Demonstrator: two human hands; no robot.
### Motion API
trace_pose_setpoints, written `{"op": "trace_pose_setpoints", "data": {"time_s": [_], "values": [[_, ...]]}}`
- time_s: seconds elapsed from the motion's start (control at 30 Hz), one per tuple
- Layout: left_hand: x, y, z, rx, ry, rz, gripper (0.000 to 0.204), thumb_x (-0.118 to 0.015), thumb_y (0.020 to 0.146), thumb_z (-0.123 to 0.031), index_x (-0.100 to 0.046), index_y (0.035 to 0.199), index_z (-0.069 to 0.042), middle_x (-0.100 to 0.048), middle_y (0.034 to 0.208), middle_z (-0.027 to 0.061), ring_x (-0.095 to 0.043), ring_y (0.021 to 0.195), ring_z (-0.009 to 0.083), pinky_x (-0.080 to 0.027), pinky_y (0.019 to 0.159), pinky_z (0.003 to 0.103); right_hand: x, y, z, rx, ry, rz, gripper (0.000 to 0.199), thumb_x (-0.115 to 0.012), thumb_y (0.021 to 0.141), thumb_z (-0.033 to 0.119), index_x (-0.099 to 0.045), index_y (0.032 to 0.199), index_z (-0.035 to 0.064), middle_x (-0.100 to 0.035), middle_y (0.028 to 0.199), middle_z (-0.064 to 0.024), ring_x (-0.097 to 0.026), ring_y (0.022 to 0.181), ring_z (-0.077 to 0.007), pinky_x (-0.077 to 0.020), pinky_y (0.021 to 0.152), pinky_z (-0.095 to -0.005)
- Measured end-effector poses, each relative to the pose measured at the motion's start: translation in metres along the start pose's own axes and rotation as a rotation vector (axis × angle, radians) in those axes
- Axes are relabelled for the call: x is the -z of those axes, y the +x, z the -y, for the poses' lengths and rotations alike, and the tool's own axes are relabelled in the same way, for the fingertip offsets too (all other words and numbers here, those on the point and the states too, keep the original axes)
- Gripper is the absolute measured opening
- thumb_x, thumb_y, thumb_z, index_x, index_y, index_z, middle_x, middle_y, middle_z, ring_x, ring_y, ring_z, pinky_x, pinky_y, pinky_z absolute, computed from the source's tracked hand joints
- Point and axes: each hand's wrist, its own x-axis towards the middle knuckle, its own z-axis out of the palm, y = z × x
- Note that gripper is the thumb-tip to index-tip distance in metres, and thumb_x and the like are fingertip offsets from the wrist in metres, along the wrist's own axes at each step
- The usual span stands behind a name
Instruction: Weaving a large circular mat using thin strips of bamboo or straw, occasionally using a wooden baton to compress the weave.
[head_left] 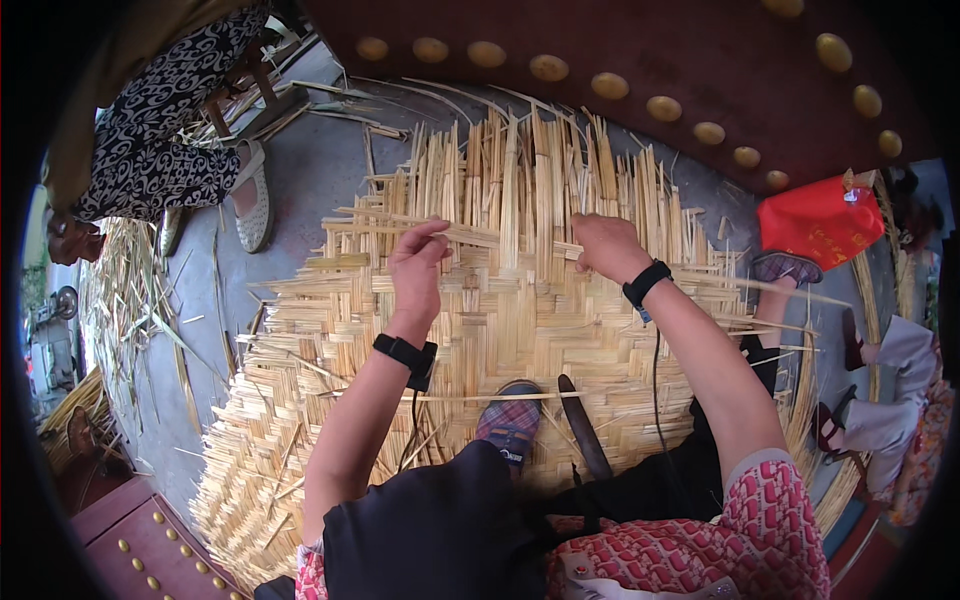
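Pale straw-coloured bamboo strips make up a large woven mat (pixel 500 320) spread on the grey ground, and everything else sits around it. The person's left hand (pixel 418 262) rests on the mat's upper middle, fingers pinched closed on a loose flat strip (pixel 420 228) that runs crosswise over the weave. The right hand (pixel 603 245) lies just to the right of it on the same part of the mat, curled shut around the ends of upright strips there. Both wrists carry a black band, and thin black cords trail from them toward the body. At the mat's near edge a plaid shoe (pixel 510 425) presses on the weave, with a dark long blade-like tool (pixel 585 425) lying just beside it. Beyond the mat's upper left corner, another person in a black-and-white patterned garment (pixel 150 130) sits with a pale shoe (pixel 252 205) on the ground. Off the mat's upper right edge lies a red bag (pixel 820 220).
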Motion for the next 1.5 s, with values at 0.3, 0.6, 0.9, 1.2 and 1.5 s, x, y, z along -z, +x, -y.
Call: {"op": "trace_pose_setpoints", "data": {"time_s": [0.3,0.6,0.9,1.2,1.5], "values": [[0.029,0.023,-0.034,0.158,-0.521,0.309,0.021,-0.049,0.094,-0.002,-0.065,0.106,-0.001,-0.064,0.12,0.0169,-0.067,0.103,0.0238,-0.059,0.08,0.034,-0.046,0.061,0.065,0.339,0.376,-0.121,0.02,-0.069,0.085,0.014,-0.064,0.1,0.0015,-0.06,0.097,-0.0128,-0.059,0.095,-0.0321,-0.048,0.086,-0.0399],[0.014,0.087,-0.019,0.008,1.077,0.454,0.035,-0.054,0.089,-0.003,-0.061,0.123,0.002,-0.066,0.094,0.0092,-0.06,0.076,0.0151,-0.049,0.064,0.027,-0.042,0.05,0.069,0.45,0.446,-0.06,0.011,-0.065,0.09,0.007,-0.067,0.101,0.0056,-0.055,0.089,-0.0074,-0.059,0.086,-0.0234,-0.0482,0.079,-0.0312],[-0.015,0.06,-0.06,0.2,1.009,0.57,0.021,-0.073,0.078,-0.005,-0.065,0.095,0.002,-0.066,0.086,0.0081,-0.06,0.073,0.014,-0.05,0.062,0.032,-0.043,0.035,0.055,0.514,0.443,-0.195,0.017,-0.064,0.089,0.003,-0.066,0.106,0.0064,-0.056,0.095,-0.0063,-0.06,0.091,-0.0237,-0.0498,0.081,-0.0322],[-0.018,0.064,-0.026,0.158,0.684,0.544,0.032,-0.075,0.079,-0.002,-0.064,0.108,0.003,-0.069,0.1,0.0084,-0.065,0.09,0.0164,-0.052,0.081,0.03,-0.044,0.029,0.074,0.319,0.489,-0.368,0.011,-0.066,0.088,0.014,-0.065,0.096,0.0058,-0.058,0.088,-0.0104,-0.06,0.082,-0.0309,-0.0494,0.074,-0.0378],[-0.01,0.047,-0.012,0.198,0.224,0.444,0.04,-0.073,0.081,0.004,-0.061,0.119,-0.001,-0.068,0.11,0.0062,-0.065,0.096,0.0143,-0.052,0.088,0.029,-0.053,0.057,0.078,-0.031,0.67,-0.329,0.012,-0.063,0.082,0.015,-0.061,0.085,0.0032,-0.064,0.086,-0.0164,-0.062,0.084,-0.0359,-0.048,0.071,-0.0449]]}}
